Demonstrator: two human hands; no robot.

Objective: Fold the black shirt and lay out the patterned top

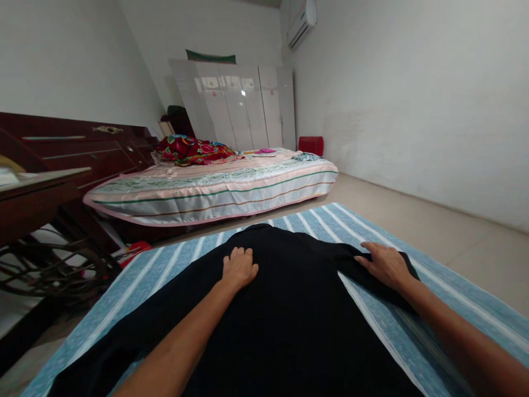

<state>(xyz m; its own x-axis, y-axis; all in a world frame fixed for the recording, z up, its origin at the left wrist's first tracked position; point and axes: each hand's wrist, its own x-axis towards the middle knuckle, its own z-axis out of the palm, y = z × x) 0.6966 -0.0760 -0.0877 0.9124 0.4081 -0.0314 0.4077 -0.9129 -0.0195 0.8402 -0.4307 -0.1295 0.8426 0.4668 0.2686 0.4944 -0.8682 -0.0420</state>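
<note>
A black long-sleeved garment point(289, 325) lies spread out on a blue-and-white striped sheet point(157, 270). Its collar end points away from me, and the sleeves reach out to both sides. On its upper left part rests my left hand point(239, 268), fingers curled against the fabric and apparently gripping it. My right hand point(386, 263) lies over the right sleeve, with thumb and forefinger apart and fingers stretched out. The cuff of that sleeve shows just beyond my right wrist. My left forearm covers part of the garment's left side.
A bed point(223, 193) with a red floral blanket point(194, 151) stands ahead. On the left is a table with an iron wheel base point(53, 264). Behind are a pale wardrobe point(235, 105) and a red box point(311, 145); bare floor point(397, 204) runs along the right wall.
</note>
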